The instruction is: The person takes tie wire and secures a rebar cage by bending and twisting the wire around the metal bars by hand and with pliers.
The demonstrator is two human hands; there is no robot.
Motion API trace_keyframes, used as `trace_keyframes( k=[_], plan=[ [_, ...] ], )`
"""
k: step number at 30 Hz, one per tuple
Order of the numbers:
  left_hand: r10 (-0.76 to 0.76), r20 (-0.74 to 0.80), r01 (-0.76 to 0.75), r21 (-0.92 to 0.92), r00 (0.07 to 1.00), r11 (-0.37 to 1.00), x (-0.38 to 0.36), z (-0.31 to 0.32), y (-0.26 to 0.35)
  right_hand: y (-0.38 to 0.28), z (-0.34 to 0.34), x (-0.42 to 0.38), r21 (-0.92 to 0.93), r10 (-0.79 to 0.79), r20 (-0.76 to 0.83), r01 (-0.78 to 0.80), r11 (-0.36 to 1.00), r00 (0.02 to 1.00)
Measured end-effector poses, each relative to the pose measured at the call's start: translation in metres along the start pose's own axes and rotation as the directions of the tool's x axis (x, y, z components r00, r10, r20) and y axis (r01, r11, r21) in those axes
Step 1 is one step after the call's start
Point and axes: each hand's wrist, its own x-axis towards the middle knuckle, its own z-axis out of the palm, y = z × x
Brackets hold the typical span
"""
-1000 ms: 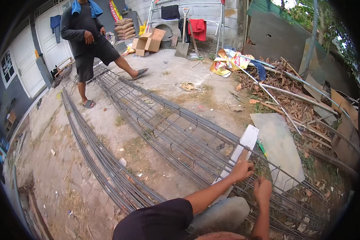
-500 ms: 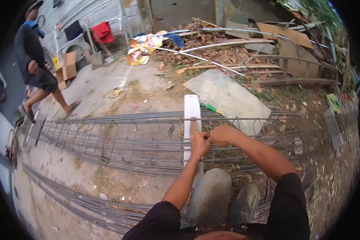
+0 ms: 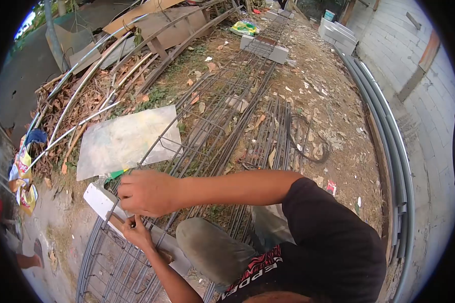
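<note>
Both hands are at the long rebar cage (image 3: 197, 118), close to the white block (image 3: 100, 201) that lies under the bars. My right hand (image 3: 149, 193) is closed above the near end of the block, fingers curled inward. Just below it, my left hand (image 3: 138, 234) pinches at a bar with thumb and fingertips. Whatever small thing either hand holds is hidden by the fingers. A brown piece of wood (image 3: 118, 222) lies across the white block beside my left hand. My knee (image 3: 212, 252) is close to the cage.
A pale translucent sheet (image 3: 129, 139) lies left of the cage. Loose rods (image 3: 275, 134) and a coil of wire (image 3: 316, 156) are on the right. Long grey pipes (image 3: 389, 136) run along the block wall. Grey blocks (image 3: 264, 49) support the cage's far end. Scrap boards (image 3: 172, 28) lie far left.
My view has swung to the right along the cage, bringing the wall and pipes into sight. The walking person is mostly out of view. My hands stay together near the white block.
</note>
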Motion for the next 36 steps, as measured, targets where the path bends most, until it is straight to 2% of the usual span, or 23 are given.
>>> trace_keyframes(
  k=[2,4,6,8,9,10,12,14,16,18,20,21,22,23,26,27,29,31,33,34,35,36],
  plan=[
    [-0.052,0.026,0.052,-0.007,0.998,0.999,0.000,0.001,0.006,0.013,-0.021,-0.027,0.072,0.123,-0.016,-0.121,0.990,0.992],
    [-0.073,0.067,0.073,0.006,0.995,0.997,0.000,0.001,-0.003,0.028,-0.045,-0.055,0.029,0.254,0.125,-0.260,0.965,0.959],
    [-0.049,0.075,0.052,-0.040,0.996,0.998,0.000,0.000,0.003,0.052,-0.066,-0.086,-0.039,0.348,0.194,-0.347,0.937,0.917],
    [-0.036,0.100,0.041,-0.044,0.994,0.998,0.000,-0.003,0.004,0.080,-0.091,-0.122,-0.214,0.516,0.323,-0.470,0.857,0.794],
    [-0.026,0.099,0.027,-0.009,0.995,1.000,0.000,-0.004,0.006,0.090,-0.111,-0.137,-0.294,0.562,0.357,-0.481,0.826,0.746],
    [-0.016,0.103,0.013,0.027,0.995,1.000,0.000,-0.004,0.005,0.103,-0.123,-0.157,-0.409,0.646,0.374,-0.507,0.758,0.665],
    [-0.102,0.141,0.105,-0.013,0.985,0.994,0.001,-0.005,0.009,0.134,-0.147,-0.214,-0.573,0.731,0.362,-0.481,0.664,0.579],
    [-0.109,0.129,0.115,-0.035,0.986,0.993,0.000,-0.001,0.000,0.148,-0.167,-0.269,-0.656,0.858,0.292,-0.565,0.501,0.422],
    [-0.101,0.126,0.104,-0.021,0.987,0.994,-0.001,-0.003,-0.005,0.153,-0.176,-0.329,-0.635,0.924,0.304,-0.673,0.378,0.233],
    [-0.068,0.107,0.070,-0.021,0.992,0.997,-0.001,-0.003,0.004,0.138,-0.172,-0.390,-0.588,0.944,0.311,-0.757,0.284,0.112],
    [-0.025,0.148,0.034,-0.054,0.989,0.998,0.000,-0.005,-0.006,0.117,-0.136,-0.446,-0.585,0.948,0.317,-0.790,0.185,-0.012],
    [0.008,0.187,-0.008,0.002,0.982,1.000,0.002,-0.008,-0.013,0.111,-0.113,-0.485,-0.530,0.946,0.320,-0.817,0.229,0.057],
    [-0.016,0.214,0.025,-0.038,0.977,0.999,0.001,-0.010,-0.012,0.101,-0.096,-0.495,-0.487,0.942,0.335,-0.851,0.198,0.027],
    [-0.070,0.238,0.076,-0.018,0.969,0.997,-0.002,-0.017,0.008,0.098,-0.072,-0.515,-0.415,0.950,0.306,-0.891,0.185,0.055],
    [-0.126,0.191,0.130,-0.014,0.974,0.991,-0.010,-0.024,0.025,0.106,-0.006,-0.549,-0.443,0.976,0.201,-0.897,0.019,-0.079],
    [-0.009,0.213,-0.037,0.209,0.977,0.977,-0.012,-0.032,0.025,0.101,0.003,-0.539,-0.462,0.965,0.208,-0.886,-0.048,-0.160],
    [0.093,0.239,-0.163,0.294,0.967,0.942,-0.020,-0.038,0.023,0.107,0.014,-0.517,-0.505,0.926,0.214,-0.847,-0.168,-0.312],
    [0.145,0.292,-0.242,0.331,0.945,0.912,-0.026,-0.042,0.017,0.121,0.026,-0.526,-0.595,0.928,0.189,-0.790,-0.152,-0.321],
    [0.113,0.311,-0.219,0.334,0.944,0.917,-0.031,-0.043,0.020,0.132,0.031,-0.537,-0.619,0.920,0.231,-0.778,-0.112,-0.316],
    [0.153,0.297,-0.259,0.360,0.943,0.896,-0.033,-0.042,0.019,0.134,0.035,-0.546,-0.595,0.952,0.212,-0.802,-0.052,-0.219],
    [0.122,0.301,-0.230,0.356,0.946,0.906,-0.030,-0.044,0.028,0.135,0.036,-0.544,-0.603,0.958,0.196,-0.796,-0.051,-0.210],
    [0.076,0.263,-0.167,0.341,0.962,0.925,-0.033,-0.044,0.038,0.133,0.038,-0.550,-0.622,0.978,0.182,-0.782,0.031,-0.105]
  ],
)
